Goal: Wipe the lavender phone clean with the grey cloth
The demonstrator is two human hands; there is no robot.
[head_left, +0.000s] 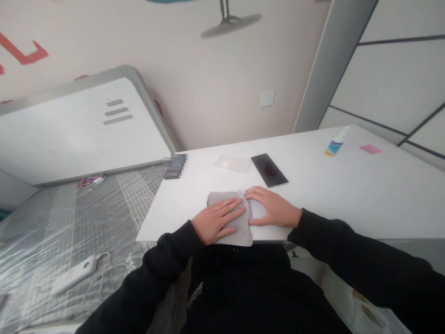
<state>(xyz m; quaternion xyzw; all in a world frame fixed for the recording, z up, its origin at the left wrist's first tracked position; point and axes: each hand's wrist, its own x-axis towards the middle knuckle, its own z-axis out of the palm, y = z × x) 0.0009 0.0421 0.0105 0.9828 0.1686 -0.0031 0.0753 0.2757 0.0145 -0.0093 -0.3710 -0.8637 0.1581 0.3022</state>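
Note:
My left hand [219,220] lies flat with its fingers stretched out on a grey cloth [233,232] at the front edge of the white table [313,195]. Part of the cloth hangs slightly over that edge. Close beside it, my right hand [271,207] grips a pale flat object [257,209] between thumb and fingers. The left end of this object is under the cloth, so its kind cannot be made out. Just beyond my right hand lies a dark-screened tablet [269,170], and left of that a clear case [232,163].
At the table's far left corner is a blurred dark item [174,166]. A spray bottle [337,143] and a pink slip [371,149] lie toward the right. Left of the table, a bed [45,232] holds a white power bank-like device [74,275] with cables.

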